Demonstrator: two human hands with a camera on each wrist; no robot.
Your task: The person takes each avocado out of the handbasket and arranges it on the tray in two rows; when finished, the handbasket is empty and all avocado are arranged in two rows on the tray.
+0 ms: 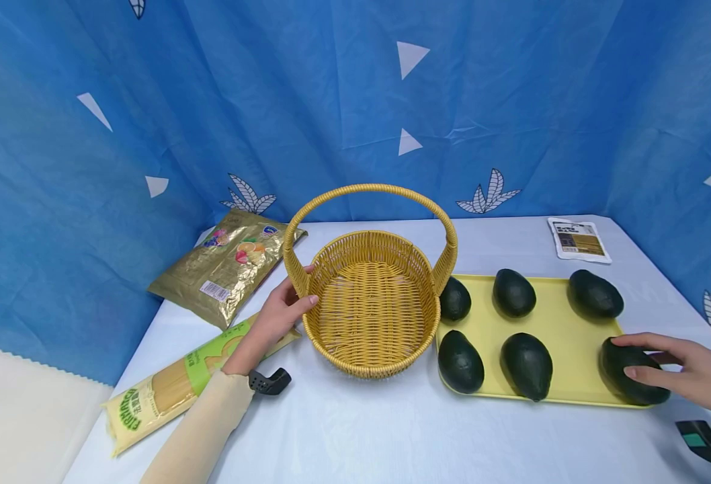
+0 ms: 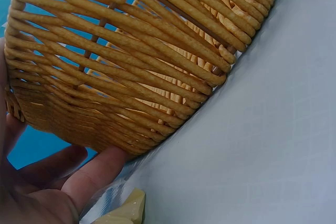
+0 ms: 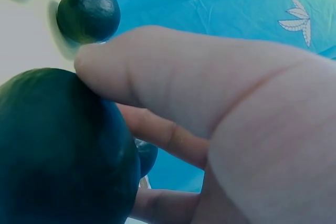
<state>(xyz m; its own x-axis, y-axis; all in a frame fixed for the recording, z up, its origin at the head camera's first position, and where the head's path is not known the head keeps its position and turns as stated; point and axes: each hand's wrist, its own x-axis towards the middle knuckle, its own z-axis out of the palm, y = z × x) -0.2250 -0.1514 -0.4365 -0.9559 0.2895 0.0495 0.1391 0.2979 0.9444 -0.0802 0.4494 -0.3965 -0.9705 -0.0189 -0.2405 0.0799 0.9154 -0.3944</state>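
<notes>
A yellow wicker basket [image 1: 370, 368] with a tall arched handle stands upright, with nothing inside it. My left hand [image 1: 283, 310] grips its left rim by the foot of the handle, thumb over the edge; in the left wrist view the fingers [image 2: 100, 174] lie against the outer weave. On the right, a yellow tray [image 1: 564, 336] bears several dark green avocados, among them one avocado [image 1: 526, 365] at the front middle. My right hand [image 1: 694, 370] holds the front right avocado [image 1: 624, 376] between thumb and fingers, at the tray's corner. The right wrist view shows that avocado [image 3: 63, 150] up close.
Left of the basket lie a gold foil bag [image 1: 228, 265] with fruit pictures and a long noodle packet [image 1: 168, 390], partly behind my left forearm. A small white and brown sachet [image 1: 579, 240] rests at the back right. Blue curtain [image 1: 355, 101] closes off the table's back and sides.
</notes>
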